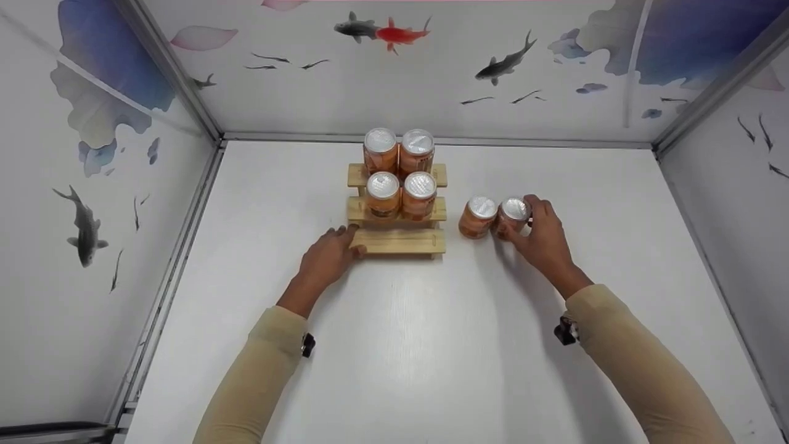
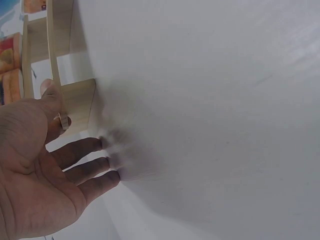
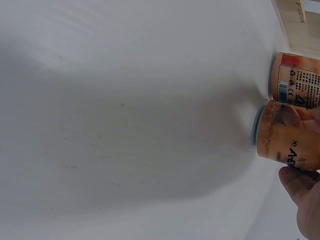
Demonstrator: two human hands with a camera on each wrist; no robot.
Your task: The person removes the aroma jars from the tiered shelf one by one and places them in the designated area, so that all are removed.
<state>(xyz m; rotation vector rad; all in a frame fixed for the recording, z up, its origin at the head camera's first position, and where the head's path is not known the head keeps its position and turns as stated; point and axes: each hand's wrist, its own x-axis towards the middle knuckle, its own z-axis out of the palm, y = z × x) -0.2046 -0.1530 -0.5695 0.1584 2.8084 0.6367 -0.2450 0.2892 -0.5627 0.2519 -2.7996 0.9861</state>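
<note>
Standing upright on the table [image 1: 400, 345] in the head view, the outer can [image 1: 511, 218] lies within the right hand [image 1: 545, 240], thumb and fingers curled round it; a second can [image 1: 478, 218] touches its left side, with the rack [image 1: 399, 242] beyond and the left hand [image 1: 328, 256] at the rack's near left end. Left wrist view: thumb and forefinger pinch the rack's edge, other fingers extended. Right wrist view: fingertips press the held can's side
</note>
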